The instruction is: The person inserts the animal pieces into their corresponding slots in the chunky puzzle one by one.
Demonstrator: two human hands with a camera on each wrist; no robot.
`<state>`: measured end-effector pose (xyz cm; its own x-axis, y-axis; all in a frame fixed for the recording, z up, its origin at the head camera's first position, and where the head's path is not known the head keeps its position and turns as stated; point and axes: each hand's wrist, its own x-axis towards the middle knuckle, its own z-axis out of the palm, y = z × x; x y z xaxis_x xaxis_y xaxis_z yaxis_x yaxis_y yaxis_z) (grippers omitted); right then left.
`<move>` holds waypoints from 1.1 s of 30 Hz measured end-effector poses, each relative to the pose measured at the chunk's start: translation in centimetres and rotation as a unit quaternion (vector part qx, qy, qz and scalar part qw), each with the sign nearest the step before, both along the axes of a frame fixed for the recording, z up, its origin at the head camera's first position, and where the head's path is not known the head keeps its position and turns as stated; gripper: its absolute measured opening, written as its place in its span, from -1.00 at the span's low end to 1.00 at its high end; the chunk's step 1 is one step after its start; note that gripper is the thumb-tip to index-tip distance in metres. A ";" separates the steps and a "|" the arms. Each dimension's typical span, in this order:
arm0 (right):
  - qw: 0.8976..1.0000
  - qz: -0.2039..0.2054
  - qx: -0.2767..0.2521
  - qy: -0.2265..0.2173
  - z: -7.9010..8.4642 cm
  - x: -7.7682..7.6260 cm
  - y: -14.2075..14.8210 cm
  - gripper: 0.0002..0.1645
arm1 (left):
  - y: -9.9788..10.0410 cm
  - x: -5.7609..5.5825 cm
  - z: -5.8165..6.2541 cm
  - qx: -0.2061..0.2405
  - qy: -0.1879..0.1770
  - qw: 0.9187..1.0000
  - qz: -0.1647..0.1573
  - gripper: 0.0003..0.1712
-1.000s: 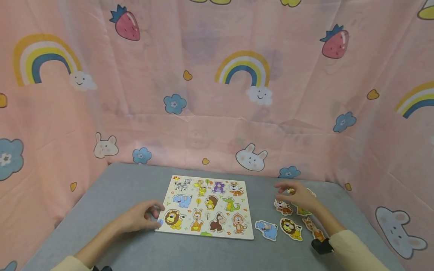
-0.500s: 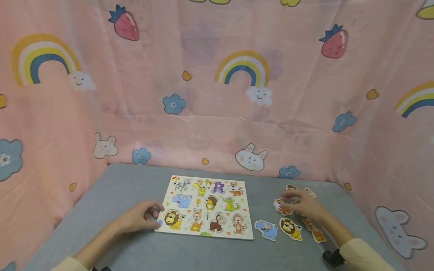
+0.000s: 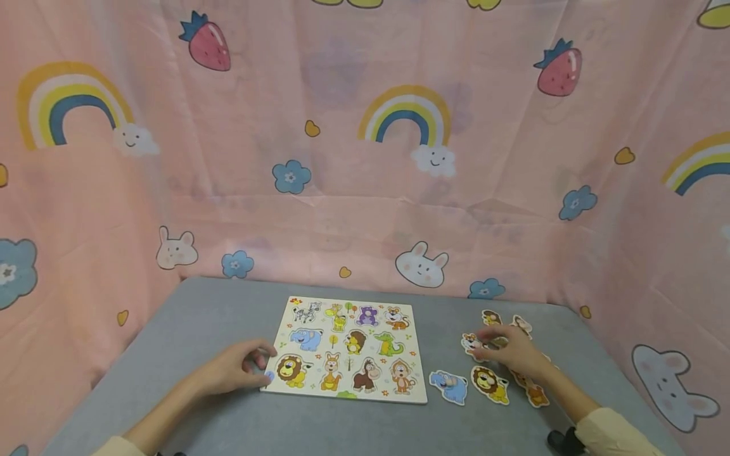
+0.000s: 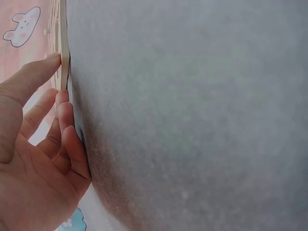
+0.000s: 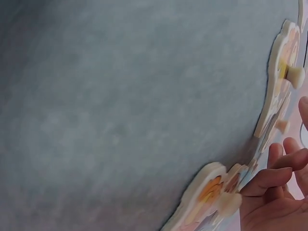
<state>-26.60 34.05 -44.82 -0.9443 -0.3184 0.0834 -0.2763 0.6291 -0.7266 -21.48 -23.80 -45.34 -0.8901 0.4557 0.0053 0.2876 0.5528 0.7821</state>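
In the head view a puzzle board (image 3: pixel 373 396) printed with animals lies on the table. My left hand (image 3: pixel 236 367) rests at its left edge, thumb and fingertips touching it, fingers loosely bent. The left wrist view shows that hand (image 4: pixel 43 144) against the board's edge (image 4: pixel 64 53). My right hand (image 3: pixel 516 349) is over the loose puzzle pieces at the right, fingers by the tiger piece (image 3: pixel 470 345), covering part of others. In the right wrist view the thumb and fingers (image 5: pixel 272 180) stand apart near pieces with wooden knobs (image 5: pixel 295 76); I see nothing gripped.
An elephant piece (image 3: pixel 448 387), a lion piece (image 3: pixel 489 385) and a kangaroo piece (image 3: pixel 536 395) lie between the board and my right forearm. Behind them is a hedgehog piece (image 3: pixel 490 317). A pink patterned cloth (image 3: pixel 342 234) hangs behind the grey table (image 3: pixel 211 316).
My right hand has moved slightly to the right and down toward the pieces, uncovering the hedgehog and tiger pieces more. The left hand and the board have stayed in place.
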 end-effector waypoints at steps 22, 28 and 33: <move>0.998 -0.009 0.049 0.032 -0.4 -0.4 -0.6 -0.84 | 0.2 0.3 0.3 -0.004 0.002 1.000 0.006 -0.53; 0.998 -0.005 0.050 0.027 -0.1 -0.3 -0.9 -0.87 | 0.2 0.3 0.2 -0.008 -0.007 1.000 0.009 -0.52; 0.999 0.000 0.041 0.024 0.2 -0.4 -1.2 -0.86 | 0.1 0.3 0.2 -0.005 -0.011 1.000 0.010 -0.51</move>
<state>-27.03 32.85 -44.63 -0.9399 -0.3256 0.1026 -0.3097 0.6865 -0.6579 -21.14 -23.67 -45.15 -0.8990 0.4375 -0.0194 0.2586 0.5659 0.7828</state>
